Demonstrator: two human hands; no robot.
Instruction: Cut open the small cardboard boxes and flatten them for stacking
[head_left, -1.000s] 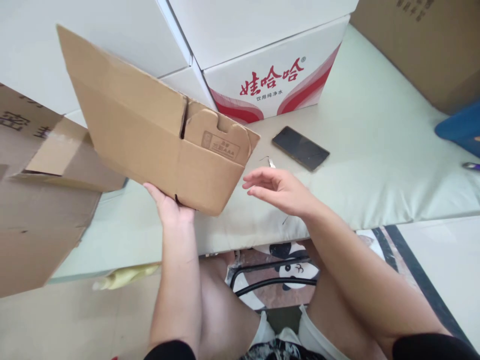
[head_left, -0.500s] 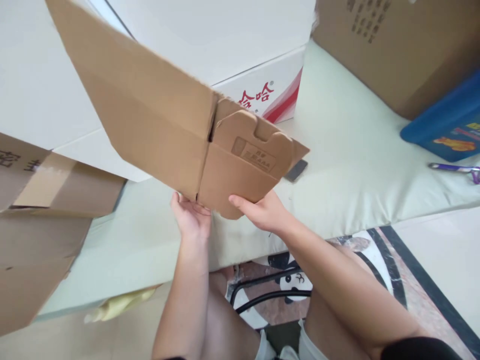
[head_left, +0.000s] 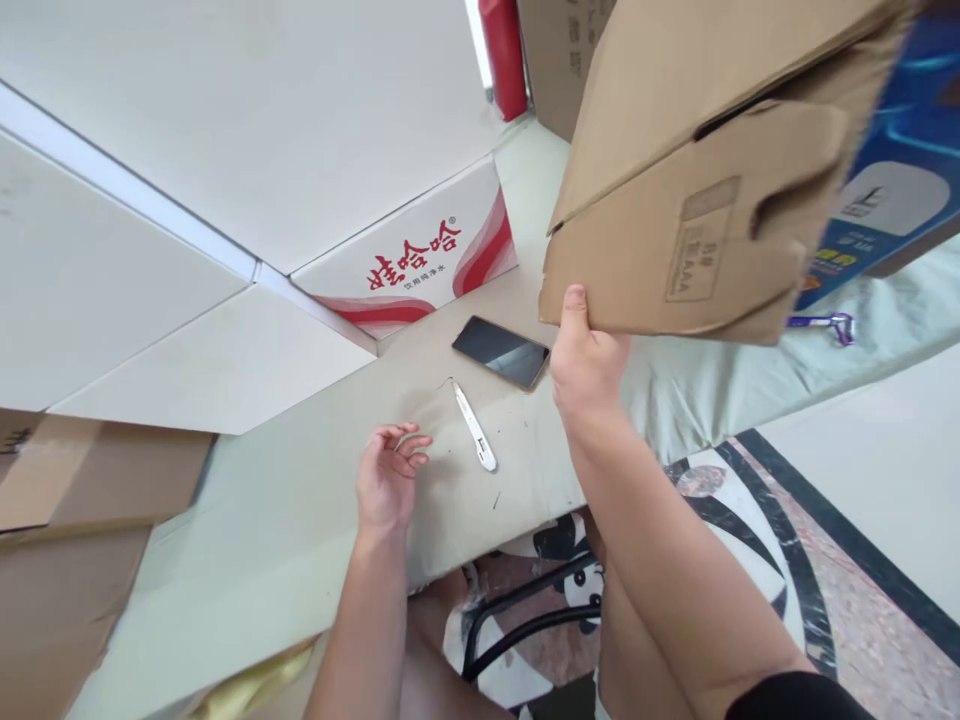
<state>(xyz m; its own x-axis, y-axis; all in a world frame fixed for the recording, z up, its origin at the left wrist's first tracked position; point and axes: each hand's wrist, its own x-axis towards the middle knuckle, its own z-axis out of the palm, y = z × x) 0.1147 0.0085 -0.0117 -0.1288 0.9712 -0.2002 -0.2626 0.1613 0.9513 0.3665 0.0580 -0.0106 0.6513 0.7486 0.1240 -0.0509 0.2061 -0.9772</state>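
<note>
Before us, the right hand [head_left: 591,365] grips a cardboard box [head_left: 637,265] at right, over a pale green surface [head_left: 255,540] — the left hand [head_left: 386,480], fingers loosely curled, near a white cutter [head_left: 474,428] — white cartons [head_left: 225,110] stacked far left, patterned floor [head_left: 855,580] near right.

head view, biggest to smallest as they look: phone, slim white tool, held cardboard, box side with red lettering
1. Held cardboard, in the right hand
2. Box side with red lettering
3. Phone
4. Slim white tool
</note>
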